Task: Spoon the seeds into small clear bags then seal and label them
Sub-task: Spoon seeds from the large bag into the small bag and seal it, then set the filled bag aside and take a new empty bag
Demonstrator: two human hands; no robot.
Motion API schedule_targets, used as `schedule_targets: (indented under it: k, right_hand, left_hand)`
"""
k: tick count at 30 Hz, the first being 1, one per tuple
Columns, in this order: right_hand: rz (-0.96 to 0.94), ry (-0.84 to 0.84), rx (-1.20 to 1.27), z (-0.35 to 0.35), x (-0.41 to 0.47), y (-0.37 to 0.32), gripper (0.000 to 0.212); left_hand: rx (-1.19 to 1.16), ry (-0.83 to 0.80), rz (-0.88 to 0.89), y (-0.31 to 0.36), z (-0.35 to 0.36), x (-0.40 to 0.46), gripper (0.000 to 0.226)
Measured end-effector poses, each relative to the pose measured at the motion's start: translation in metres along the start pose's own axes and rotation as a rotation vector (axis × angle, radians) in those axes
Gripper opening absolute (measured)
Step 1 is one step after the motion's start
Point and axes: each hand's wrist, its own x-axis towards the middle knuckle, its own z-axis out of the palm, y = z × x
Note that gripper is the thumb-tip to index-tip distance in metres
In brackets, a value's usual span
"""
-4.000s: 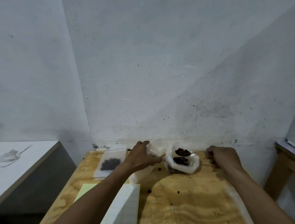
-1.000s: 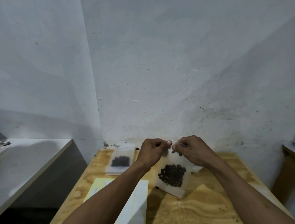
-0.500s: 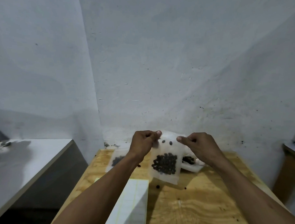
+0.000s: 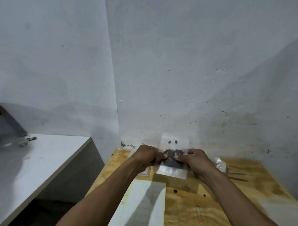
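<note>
A small clear bag (image 4: 174, 169) with dark seeds inside is held flat between both hands above the far part of the wooden table (image 4: 200, 209). My left hand (image 4: 147, 156) pinches its left side and my right hand (image 4: 193, 159) pinches its right side, thumbs close together over the seeds. Two stray seeds sit in the bag's upper part near the wall. A white label sheet (image 4: 140, 205) lies on the table below my left forearm. The bigger seed bag (image 4: 219, 162) peeks out behind my right wrist.
Another filled bag (image 4: 144, 173) is mostly hidden under my left hand. A thin dark utensil (image 4: 236, 175) lies right of my right wrist. Loose seeds (image 4: 175, 190) dot the wood. A grey counter (image 4: 36, 162) stands at the left; the wall is close behind.
Both hands have lowered the filled bag from mid-air toward the table and moved closer together on it. The camera view has shifted slightly.
</note>
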Motion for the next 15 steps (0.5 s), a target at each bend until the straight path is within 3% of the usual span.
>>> schedule_targets:
  k: [5, 8, 11, 15]
  right_hand:
    - [-0.057, 0.024, -0.109, 0.037, 0.012, -0.009, 0.012]
    - [-0.102, 0.025, -0.212, 0.059, 0.027, -0.015, 0.024]
    - [-0.084, 0.040, -0.304, 0.085, 0.035, -0.021, 0.057]
    - [-0.050, 0.040, -0.428, 0.119, 0.050, -0.007, 0.048]
  left_hand:
    - [0.049, 0.153, 0.006, 0.002, -0.031, 0.003, 0.019]
    - [0.097, 0.200, 0.052, 0.000, -0.056, 0.008, 0.027]
    - [0.121, 0.272, 0.074, -0.012, -0.077, 0.019, 0.025]
    - [0.249, 0.376, 0.033, -0.039, -0.092, 0.039, 0.044]
